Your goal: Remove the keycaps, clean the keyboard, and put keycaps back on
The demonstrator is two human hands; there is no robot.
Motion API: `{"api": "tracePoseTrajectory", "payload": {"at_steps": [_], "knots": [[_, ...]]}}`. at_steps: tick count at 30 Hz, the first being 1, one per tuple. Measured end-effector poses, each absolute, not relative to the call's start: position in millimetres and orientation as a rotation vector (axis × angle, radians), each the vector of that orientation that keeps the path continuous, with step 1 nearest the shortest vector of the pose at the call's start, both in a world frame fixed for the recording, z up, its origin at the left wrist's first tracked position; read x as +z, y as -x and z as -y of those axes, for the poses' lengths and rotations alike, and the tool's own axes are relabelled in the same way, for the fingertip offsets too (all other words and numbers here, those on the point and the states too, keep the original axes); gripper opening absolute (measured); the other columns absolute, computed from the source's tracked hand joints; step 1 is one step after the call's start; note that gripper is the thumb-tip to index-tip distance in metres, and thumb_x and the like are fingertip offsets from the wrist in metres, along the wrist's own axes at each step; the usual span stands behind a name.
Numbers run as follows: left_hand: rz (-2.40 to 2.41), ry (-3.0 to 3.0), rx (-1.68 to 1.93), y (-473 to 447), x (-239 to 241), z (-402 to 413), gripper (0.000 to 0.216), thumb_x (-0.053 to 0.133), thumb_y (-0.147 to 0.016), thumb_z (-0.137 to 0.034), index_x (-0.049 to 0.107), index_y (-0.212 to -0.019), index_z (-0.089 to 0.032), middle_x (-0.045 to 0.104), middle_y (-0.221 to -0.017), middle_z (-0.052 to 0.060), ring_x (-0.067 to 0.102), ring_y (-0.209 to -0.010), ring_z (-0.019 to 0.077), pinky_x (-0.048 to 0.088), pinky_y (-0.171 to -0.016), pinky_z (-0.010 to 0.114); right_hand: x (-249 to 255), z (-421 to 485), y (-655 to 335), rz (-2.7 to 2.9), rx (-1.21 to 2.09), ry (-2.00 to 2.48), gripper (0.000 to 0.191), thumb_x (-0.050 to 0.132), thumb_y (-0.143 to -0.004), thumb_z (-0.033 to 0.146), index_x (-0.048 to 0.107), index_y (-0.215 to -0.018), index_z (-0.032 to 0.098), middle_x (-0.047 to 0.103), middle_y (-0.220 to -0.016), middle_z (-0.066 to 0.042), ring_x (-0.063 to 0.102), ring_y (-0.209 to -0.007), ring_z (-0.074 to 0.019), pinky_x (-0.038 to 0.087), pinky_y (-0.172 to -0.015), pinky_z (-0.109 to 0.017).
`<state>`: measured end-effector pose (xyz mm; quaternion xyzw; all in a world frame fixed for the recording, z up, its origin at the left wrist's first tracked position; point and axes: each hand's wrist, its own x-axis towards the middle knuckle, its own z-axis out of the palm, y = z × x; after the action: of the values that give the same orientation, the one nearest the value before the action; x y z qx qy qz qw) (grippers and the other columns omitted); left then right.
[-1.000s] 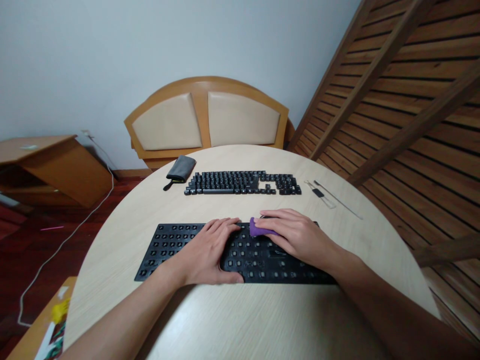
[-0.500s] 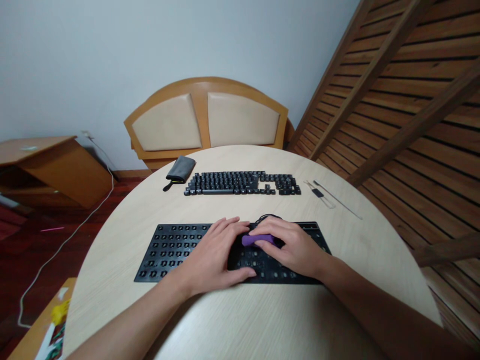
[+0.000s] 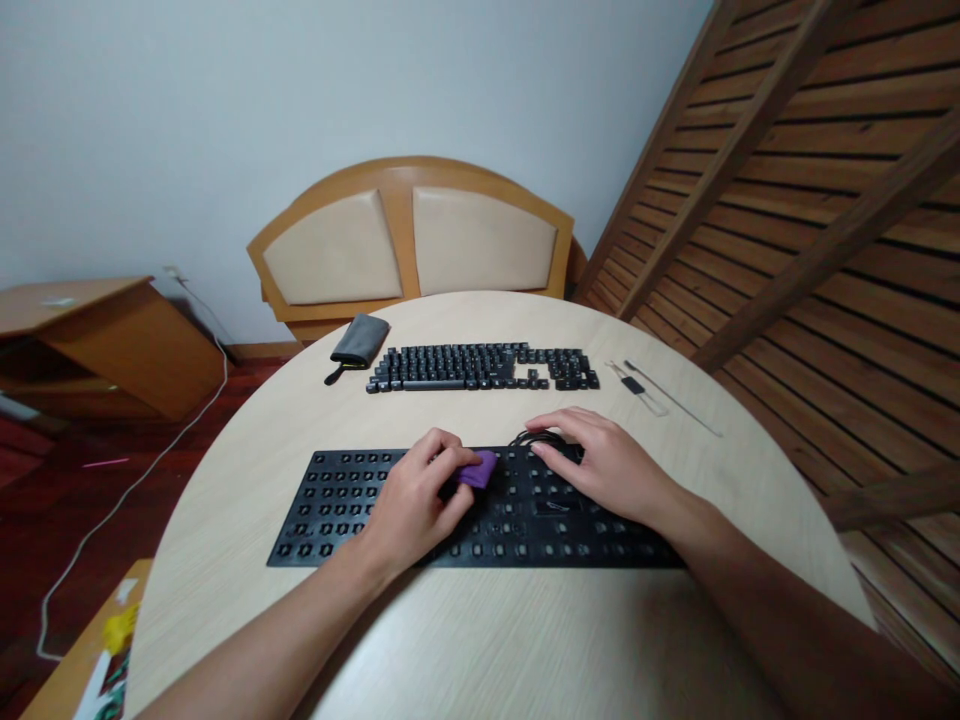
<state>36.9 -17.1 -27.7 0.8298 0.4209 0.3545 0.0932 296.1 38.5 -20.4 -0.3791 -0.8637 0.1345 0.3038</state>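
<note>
Most of the small purple lump [image 3: 480, 467] is hidden inside the left hand [image 3: 411, 503]. Its fingers curl round the lump and press it onto the flat black keyboard base [image 3: 337, 498], a plate stripped of its caps. Only the lump's right end shows, near the middle of the base's far half, and its material cannot be told.

The right hand [image 3: 611, 465] lies loose and flat on the base to the right of the lump, gripping nothing. Its fingertips cover part of a thin black cable loop [image 3: 534, 437] at the base's far edge. Both forearms cross the base's near edge and are cut off by the bottom of the view.

Beyond the base, on the round pale wooden desk [image 3: 480, 640], loose black keycaps [image 3: 480, 366] are laid out in rows. A folded grey pouch [image 3: 361, 340] lies beyond the base's left end. Thin tools [image 3: 637, 386] lie beyond its right end, too small to make out.

Farther back stands a wooden chair back with cream pads [image 3: 412, 245]. Dark wooden slats [image 3: 825, 200] rise to the right of the base, and a low wooden cabinet [image 3: 105, 340] sits off to its left.
</note>
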Motion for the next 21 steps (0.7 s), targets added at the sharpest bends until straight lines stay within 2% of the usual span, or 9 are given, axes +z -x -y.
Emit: {"api": "tracePoseTrajectory", "payload": {"at_steps": [6, 13, 21], "knots": [[-1.137, -2.602, 0.699, -42, -32, 15, 0.030, 0.056, -0.083, -0.007, 0.060, -0.111, -0.018, 0.068, -0.112, 0.008, 0.059, -0.101, 0.0261, 0.054, -0.090, 0.046, -22, -38, -304, 2.508, 0.439, 0.920, 0.043, 0.069, -0.090, 0.038, 0.061, -0.128, 0.021, 0.066, -0.132, -0.012, 0.058, -0.125, -0.0286, 0.045, -0.109, -0.049], [-1.155, -2.656, 0.658, -44, -33, 14, 0.027, 0.061, -0.090, -0.007, 0.063, -0.115, -0.018, 0.066, -0.112, 0.007, 0.056, -0.105, 0.0258, 0.053, -0.092, 0.043, -27, -35, -302, 2.679, 0.543, 0.916, 0.085, 0.080, -0.073, 0.062, 0.054, -0.142, 0.020, 0.058, -0.144, -0.013, 0.049, -0.135, -0.0346, 0.034, -0.117, -0.054], [-1.212, -2.659, 0.627, -52, -33, 18, 0.029, 0.062, -0.088, -0.006, 0.066, -0.114, -0.017, 0.060, -0.119, 0.010, 0.055, -0.111, 0.0273, 0.053, -0.095, 0.046, -27, -36, -300, 2.692, 0.545, 0.913, 0.090, 0.086, -0.066, 0.057, 0.054, -0.140, 0.018, 0.059, -0.142, -0.014, 0.049, -0.133, -0.0343, 0.032, -0.118, -0.051]]}}
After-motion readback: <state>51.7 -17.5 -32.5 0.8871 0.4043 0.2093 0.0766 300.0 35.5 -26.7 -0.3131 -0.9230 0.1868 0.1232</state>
